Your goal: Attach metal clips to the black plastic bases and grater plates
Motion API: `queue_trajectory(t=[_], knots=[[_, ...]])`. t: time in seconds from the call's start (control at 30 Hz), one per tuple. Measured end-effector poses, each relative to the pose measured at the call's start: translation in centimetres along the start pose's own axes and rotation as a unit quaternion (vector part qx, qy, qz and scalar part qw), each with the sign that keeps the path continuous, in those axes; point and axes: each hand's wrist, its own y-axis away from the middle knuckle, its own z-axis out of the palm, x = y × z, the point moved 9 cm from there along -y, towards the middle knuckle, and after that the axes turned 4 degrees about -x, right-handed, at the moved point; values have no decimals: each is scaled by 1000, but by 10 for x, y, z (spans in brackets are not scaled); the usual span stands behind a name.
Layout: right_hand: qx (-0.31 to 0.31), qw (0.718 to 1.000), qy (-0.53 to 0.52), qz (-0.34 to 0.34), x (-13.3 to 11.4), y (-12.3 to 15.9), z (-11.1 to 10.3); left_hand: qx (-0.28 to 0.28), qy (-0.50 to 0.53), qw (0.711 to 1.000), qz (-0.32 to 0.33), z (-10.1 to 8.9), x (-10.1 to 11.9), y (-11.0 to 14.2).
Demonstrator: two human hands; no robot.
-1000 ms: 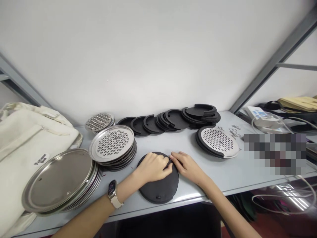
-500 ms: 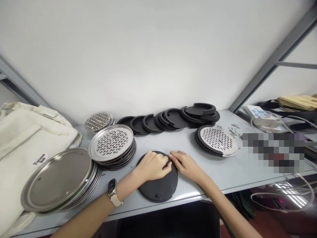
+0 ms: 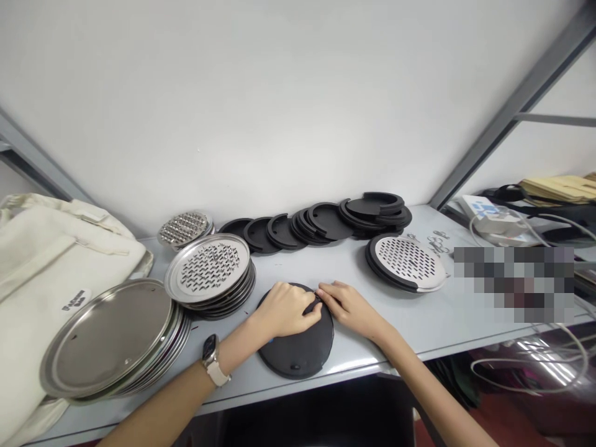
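A black round disc (image 3: 300, 354) lies flat near the front edge of the shelf, with a small hole or slot close to its near rim. My left hand (image 3: 288, 310) rests over its upper part, fingers curled and thumb pressed in towards the far right rim. At that same rim, the fingertips of my right hand (image 3: 347, 304) meet those of the left, bent and pinched together. A tiny shiny bit shows between the fingertips, too small to name; the fingers hide most of it. A watch (image 3: 212, 357) sits on my left wrist.
Left of the disc stand stacked metal grater plates (image 3: 209, 270) and larger metal lids (image 3: 112, 335), beside a cream bag (image 3: 41, 261). Black notched discs (image 3: 330, 222) line the wall. Rightward lie a perforated plate in a black holder (image 3: 410, 264), small metal rings (image 3: 437, 242) and a white box (image 3: 487, 211).
Both hands stay at the far right rim of the black disc, with only slight finger movement. The whole view has shifted very little.
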Motion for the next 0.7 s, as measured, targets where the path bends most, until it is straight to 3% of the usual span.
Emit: queue_trajectory(t=[0.7], knots=[[7, 1000, -25, 1, -3, 0, -1, 13, 0, 1000, 7, -2, 0, 1]])
